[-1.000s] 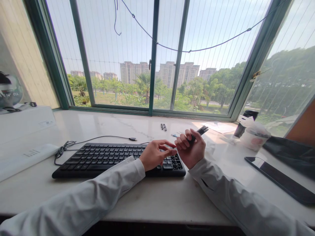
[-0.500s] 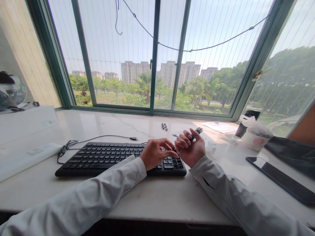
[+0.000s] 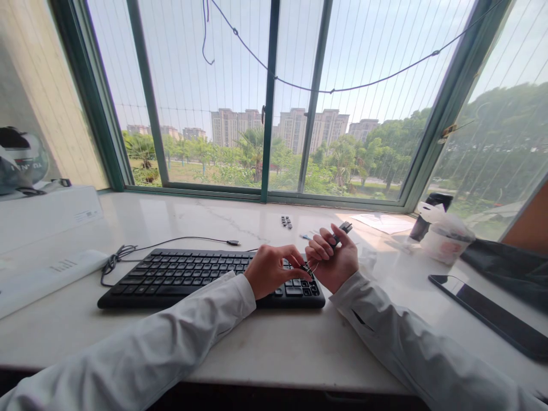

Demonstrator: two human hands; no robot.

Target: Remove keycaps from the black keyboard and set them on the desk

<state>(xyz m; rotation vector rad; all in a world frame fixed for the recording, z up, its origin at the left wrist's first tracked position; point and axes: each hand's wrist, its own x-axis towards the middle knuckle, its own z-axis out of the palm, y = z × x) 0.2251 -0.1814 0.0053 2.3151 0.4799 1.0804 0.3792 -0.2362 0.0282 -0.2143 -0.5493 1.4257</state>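
My right hand (image 3: 336, 262) is raised over the keyboard's right end, fingers wrapped round the dark handle of a keycap puller (image 3: 344, 227). Thin wires come out below that fist, toward my other hand. With thumb and forefinger, my left hand (image 3: 270, 271) pinches a small black keycap (image 3: 305, 269) at the wire ends; part of it is hidden by the fingers. Underneath lies a black keyboard (image 3: 188, 274). On its number pad, several key places show bare sockets, partly covered by my hands.
Several loose keycaps (image 3: 286, 222) lie behind the keyboard. Its cable (image 3: 115, 260) is coiled at the left, beside a long white package (image 3: 51, 282). A phone (image 3: 488, 314) rests at the right, near a bagged tub (image 3: 447, 240) and papers (image 3: 381, 222). A window stands behind.
My left fingers have shifted slightly down and closed more tightly at the wire ends. My right hand keeps its hold on the keycap puller, almost still.
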